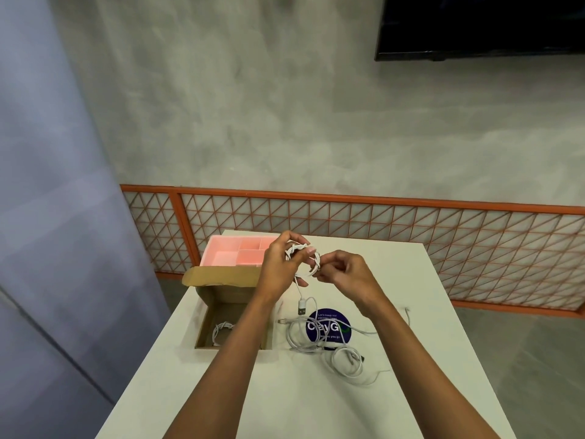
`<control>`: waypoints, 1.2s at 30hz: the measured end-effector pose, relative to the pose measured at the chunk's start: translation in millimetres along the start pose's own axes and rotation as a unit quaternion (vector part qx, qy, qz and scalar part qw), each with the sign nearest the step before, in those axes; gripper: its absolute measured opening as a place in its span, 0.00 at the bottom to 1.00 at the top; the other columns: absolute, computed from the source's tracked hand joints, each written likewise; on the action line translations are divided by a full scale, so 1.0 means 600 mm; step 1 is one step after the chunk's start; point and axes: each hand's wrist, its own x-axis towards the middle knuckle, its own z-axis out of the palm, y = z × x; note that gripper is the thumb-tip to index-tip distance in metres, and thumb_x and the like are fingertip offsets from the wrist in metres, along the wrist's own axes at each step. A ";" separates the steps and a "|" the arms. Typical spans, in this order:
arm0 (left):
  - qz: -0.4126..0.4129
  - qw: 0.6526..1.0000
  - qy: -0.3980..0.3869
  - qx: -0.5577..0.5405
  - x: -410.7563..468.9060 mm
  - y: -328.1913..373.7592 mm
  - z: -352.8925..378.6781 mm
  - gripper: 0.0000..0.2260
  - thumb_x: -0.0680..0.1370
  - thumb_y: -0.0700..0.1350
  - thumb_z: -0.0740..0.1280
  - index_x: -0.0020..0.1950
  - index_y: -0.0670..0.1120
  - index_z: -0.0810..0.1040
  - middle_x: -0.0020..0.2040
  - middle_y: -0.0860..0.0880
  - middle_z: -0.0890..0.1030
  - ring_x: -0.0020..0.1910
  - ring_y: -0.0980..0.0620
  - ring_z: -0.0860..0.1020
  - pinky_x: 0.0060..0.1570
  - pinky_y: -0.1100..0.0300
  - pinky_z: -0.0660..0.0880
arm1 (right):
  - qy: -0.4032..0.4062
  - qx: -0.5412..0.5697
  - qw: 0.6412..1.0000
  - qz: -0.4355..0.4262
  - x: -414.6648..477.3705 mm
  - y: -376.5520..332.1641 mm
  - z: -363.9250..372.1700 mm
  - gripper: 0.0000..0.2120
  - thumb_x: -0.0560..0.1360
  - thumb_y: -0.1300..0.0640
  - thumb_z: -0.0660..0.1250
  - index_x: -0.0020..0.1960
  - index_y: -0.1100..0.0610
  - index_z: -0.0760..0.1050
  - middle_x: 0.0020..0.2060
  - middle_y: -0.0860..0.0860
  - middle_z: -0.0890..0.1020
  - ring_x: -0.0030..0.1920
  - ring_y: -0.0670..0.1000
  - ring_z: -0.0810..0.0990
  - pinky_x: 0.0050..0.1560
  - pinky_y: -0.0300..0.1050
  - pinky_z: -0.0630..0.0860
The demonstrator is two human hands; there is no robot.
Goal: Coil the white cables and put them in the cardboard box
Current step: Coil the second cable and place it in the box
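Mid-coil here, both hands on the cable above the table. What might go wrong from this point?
1. The coil, gripped by the left hand and pinched by the right hand, has a free tail; its USB plug hangs close to the loose cables and may snag them.
2. The tail looks untucked, so the coil may spring open when dropped into the cardboard box.
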 end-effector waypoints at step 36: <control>0.022 0.981 0.017 -0.191 -0.019 -0.032 0.009 0.06 0.77 0.37 0.66 0.53 0.41 0.77 0.41 0.48 0.84 0.45 0.50 0.81 0.50 0.56 0.79 | -0.008 0.229 0.964 0.136 0.023 0.007 0.001 0.12 0.73 0.60 0.72 0.48 0.68 0.75 0.47 0.62 0.80 0.48 0.58 0.81 0.47 0.43 0.82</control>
